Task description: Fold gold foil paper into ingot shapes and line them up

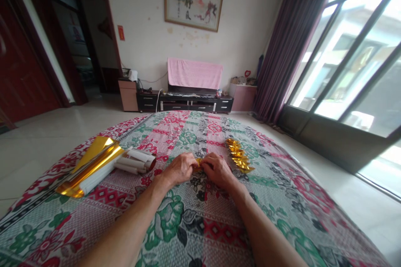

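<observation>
Between my two hands, low over the patterned cloth, is a small piece of gold foil paper (pixel 198 165). My left hand (pixel 181 168) pinches its left side, fingers closed. On the other side, my right hand (pixel 217 169) grips the right end with bent fingers. Most of the piece is hidden by the fingers. A row of folded gold foil pieces (pixel 239 156) lies just beyond my right hand. To the left, gold foil sheets (pixel 108 158) lie partly curled beside white rolled papers (pixel 133 162).
A flowered cloth (pixel 169 217) covers the rounded surface under my hands. Beyond it are a low black cabinet (pixel 178 102), a pink towel (pixel 194 73) draped over something, a purple curtain (pixel 278 46) and glass panes on the right.
</observation>
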`<state>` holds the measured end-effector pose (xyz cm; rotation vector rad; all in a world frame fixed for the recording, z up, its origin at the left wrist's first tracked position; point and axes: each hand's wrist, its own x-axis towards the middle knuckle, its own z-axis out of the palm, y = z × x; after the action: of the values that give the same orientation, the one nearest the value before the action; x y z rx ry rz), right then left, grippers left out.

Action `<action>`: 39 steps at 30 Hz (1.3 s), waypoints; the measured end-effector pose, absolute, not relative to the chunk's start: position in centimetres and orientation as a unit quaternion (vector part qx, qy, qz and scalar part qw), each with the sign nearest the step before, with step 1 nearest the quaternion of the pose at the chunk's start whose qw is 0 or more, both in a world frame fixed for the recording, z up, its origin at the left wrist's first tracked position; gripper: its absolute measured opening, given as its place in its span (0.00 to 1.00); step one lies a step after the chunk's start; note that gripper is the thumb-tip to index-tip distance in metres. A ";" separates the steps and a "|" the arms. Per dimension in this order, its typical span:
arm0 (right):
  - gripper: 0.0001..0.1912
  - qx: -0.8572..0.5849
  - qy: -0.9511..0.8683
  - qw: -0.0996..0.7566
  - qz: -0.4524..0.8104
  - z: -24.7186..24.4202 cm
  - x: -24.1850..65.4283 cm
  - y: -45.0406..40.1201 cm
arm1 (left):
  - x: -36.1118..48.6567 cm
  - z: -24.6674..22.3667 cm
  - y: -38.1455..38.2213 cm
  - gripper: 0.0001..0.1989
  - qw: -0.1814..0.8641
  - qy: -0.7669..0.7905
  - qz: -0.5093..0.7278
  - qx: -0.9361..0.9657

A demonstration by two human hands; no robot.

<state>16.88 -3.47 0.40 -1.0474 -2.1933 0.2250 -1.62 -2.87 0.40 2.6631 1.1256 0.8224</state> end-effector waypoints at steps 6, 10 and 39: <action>0.11 -0.410 -0.834 0.355 0.099 0.4 16.9 -3.6 | -2.0 0.5 -2.8 0.19 0.104 0.378 0.281 0.876; 0.11 -0.403 -0.835 0.363 0.098 0.4 16.9 -3.6 | -2.2 1.1 -3.2 0.17 0.120 0.388 0.277 0.871; 0.10 -0.432 -0.823 0.358 0.088 0.0 17.1 -3.2 | -2.0 0.3 -2.8 0.09 0.119 0.409 0.310 0.850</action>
<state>17.07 -3.17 -0.01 -1.1137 -2.1242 0.2263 -2.01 -2.80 0.27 2.4856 1.1947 0.9079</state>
